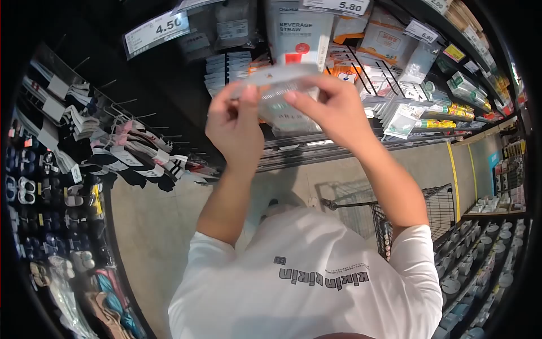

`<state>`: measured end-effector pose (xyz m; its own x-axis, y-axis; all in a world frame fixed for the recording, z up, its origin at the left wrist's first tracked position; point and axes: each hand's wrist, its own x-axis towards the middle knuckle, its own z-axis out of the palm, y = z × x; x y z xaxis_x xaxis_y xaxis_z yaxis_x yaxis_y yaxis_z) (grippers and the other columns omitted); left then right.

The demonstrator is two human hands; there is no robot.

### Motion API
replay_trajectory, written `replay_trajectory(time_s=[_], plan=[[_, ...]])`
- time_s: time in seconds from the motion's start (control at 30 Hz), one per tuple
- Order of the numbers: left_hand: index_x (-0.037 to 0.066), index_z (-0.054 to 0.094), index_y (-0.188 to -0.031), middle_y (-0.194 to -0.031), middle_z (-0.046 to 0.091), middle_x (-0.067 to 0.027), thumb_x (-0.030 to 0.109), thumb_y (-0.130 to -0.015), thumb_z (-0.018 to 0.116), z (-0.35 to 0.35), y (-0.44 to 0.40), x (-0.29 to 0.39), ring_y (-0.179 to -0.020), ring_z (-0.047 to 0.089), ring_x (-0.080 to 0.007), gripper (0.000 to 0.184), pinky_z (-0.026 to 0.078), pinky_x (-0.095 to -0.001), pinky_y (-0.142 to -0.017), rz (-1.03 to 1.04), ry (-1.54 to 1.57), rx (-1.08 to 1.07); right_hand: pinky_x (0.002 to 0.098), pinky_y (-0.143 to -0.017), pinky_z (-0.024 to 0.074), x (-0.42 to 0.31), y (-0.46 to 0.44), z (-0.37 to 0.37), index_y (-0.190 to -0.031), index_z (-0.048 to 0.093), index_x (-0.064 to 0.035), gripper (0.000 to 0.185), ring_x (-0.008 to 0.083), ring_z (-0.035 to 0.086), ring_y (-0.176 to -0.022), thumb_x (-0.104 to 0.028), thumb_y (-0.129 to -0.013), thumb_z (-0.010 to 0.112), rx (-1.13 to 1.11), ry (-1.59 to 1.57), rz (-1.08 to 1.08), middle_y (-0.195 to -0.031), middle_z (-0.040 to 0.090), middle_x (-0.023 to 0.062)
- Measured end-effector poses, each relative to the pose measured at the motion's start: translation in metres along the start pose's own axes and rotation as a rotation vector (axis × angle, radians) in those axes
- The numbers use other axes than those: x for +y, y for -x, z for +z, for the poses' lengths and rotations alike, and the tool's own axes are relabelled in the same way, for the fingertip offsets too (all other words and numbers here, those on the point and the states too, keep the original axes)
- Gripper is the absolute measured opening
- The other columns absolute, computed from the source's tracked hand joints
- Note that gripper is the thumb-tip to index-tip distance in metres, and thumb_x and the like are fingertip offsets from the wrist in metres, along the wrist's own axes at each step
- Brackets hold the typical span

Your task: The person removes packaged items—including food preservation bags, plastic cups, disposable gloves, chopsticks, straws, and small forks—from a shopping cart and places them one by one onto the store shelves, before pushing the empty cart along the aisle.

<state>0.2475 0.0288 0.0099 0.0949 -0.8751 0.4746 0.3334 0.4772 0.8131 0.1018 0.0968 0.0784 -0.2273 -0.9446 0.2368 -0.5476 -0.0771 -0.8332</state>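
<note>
Between my two hands is a clear plastic packet (pixel 287 108) with a pale top edge; motion blur hides its print and contents. My left hand (pixel 236 125) pinches its left side between thumb and fingers. On the opposite side, my right hand (pixel 337 110) grips the packet's upper edge, thumb in front. Just behind it hangs a beverage straw pack (pixel 299 28) on the shelf rack. Several hanging packets (pixel 228 70) are close to my left fingers, and white-labelled packets (pixel 402 118) hang to the right of my right hand.
Price tags (pixel 158 33) line the shelf above. Socks (pixel 132 150) hang on hooks at left, above rows of slippers (pixel 25 189). A wire shopping cart (pixel 415 212) stands on the floor at right. More stocked shelves (pixel 480 265) are at lower right.
</note>
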Motion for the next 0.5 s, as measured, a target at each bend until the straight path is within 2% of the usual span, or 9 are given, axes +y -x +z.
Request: replay_trajectory(time_s=[0.07,0.1,0.13,0.17,0.23,0.3,0.33,0.43,0.5], plan=[[-0.01,0.06,-0.106,-0.089,0.067,-0.0074,0.007,-0.093,0.065,-0.003,-0.023,0.008,-0.075,0.058,-0.0037,0.022,0.046,-0.0186,-0.065,-0.082,0.049,0.029,0.0284,-0.056,0.0445,-0.001,-0.03,0.018,-0.094,0.074,-0.0025,0.038,0.012,0.054,-0.06,-0.038,-0.082,0.075,-0.007,0.032,0.018,-0.068,0.064,0.0059],[-0.01,0.06,-0.106,-0.089,0.067,-0.0074,0.007,-0.093,0.065,-0.003,-0.036,0.004,-0.075,0.058,-0.0037,0.022,0.046,-0.0186,-0.065,-0.083,0.054,0.028,0.0289,-0.056,0.045,0.005,-0.044,0.031,-0.092,0.074,-0.002,0.042,0.0122,0.055,-0.058,-0.042,-0.081,0.074,0.091,0.007,-0.096,-0.067,0.064,0.0063],[-0.008,0.061,-0.106,-0.085,0.067,-0.0049,0.009,-0.093,0.065,-0.002,-0.05,-0.002,-0.065,0.051,-0.0015,0.021,0.038,-0.0178,-0.055,-0.032,0.123,0.036,0.0293,-0.056,0.0455,0.008,-0.058,0.039,-0.091,0.074,-0.0015,0.046,0.0124,0.057,-0.057,-0.046,-0.081,0.073,0.187,-0.016,-0.209,-0.066,0.065,0.0068],[-0.005,0.062,-0.105,-0.081,0.066,-0.0024,0.01,-0.093,0.065,-0.001,-0.066,-0.008,-0.054,0.043,0.0008,0.02,0.029,-0.0171,-0.044,0.022,0.194,0.045,0.0293,-0.056,0.0455,0.005,-0.071,0.042,-0.091,0.074,-0.0015,0.046,0.0124,0.057,-0.057,-0.046,-0.081,0.073,0.188,-0.009,-0.211,-0.066,0.065,0.0068],[-0.006,0.062,-0.105,-0.082,0.066,-0.0022,0.009,-0.091,0.068,0.002,-0.093,-0.015,-0.055,0.044,0.0,0.022,0.031,-0.0181,-0.046,0.06,0.225,0.039,0.0299,-0.055,0.0458,-0.001,-0.094,0.045,-0.088,0.074,-0.0001,0.052,0.0134,0.059,-0.057,-0.052,-0.081,0.071,0.169,-0.041,-0.114,-0.064,0.065,0.0084],[-0.011,0.063,-0.102,-0.087,0.069,-0.0084,0.006,-0.088,0.068,0.005,-0.115,-0.018,-0.077,0.06,-0.0063,0.022,0.047,-0.0206,-0.07,0.022,0.147,0.099,0.0302,-0.055,0.046,-0.005,-0.113,0.049,-0.083,0.073,0.0009,0.054,0.0137,0.059,-0.058,-0.053,-0.081,0.07,0.197,-0.052,-0.084,-0.06,0.063,0.0072],[-0.009,0.066,-0.096,-0.086,0.07,-0.008,0.009,-0.086,0.07,0.006,-0.124,-0.019,-0.073,0.059,-0.0076,0.021,0.047,-0.0242,-0.069,0.076,-0.002,0.097,0.0305,-0.055,0.046,-0.005,-0.12,0.05,-0.081,0.073,0.0006,0.056,0.0139,0.059,-0.058,-0.055,-0.082,0.068,0.207,-0.083,-0.064,-0.059,0.062,0.0064],[-0.008,0.068,-0.094,-0.085,0.07,-0.0072,0.012,-0.085,0.072,0.01,-0.137,-0.022,-0.073,0.059,-0.009,0.023,0.048,-0.0272,-0.07,0.085,0.012,0.081,0.031,-0.055,0.0458,-0.003,-0.137,0.054,-0.077,0.071,0.0,0.061,0.0143,0.058,-0.056,-0.061,-0.081,0.065,0.276,-0.072,-0.11,-0.056,0.059,0.0051],[-0.007,0.069,-0.095,-0.086,0.071,-0.0073,0.012,-0.085,0.073,0.01,-0.144,-0.023,-0.074,0.061,-0.0117,0.022,0.048,-0.0287,-0.072,0.056,0.018,0.062,0.0313,-0.055,0.0461,-0.001,-0.143,0.056,-0.075,0.071,0.0001,0.064,0.0147,0.058,-0.055,-0.063,-0.079,0.065,0.297,-0.09,-0.04,-0.055,0.058,0.006]])
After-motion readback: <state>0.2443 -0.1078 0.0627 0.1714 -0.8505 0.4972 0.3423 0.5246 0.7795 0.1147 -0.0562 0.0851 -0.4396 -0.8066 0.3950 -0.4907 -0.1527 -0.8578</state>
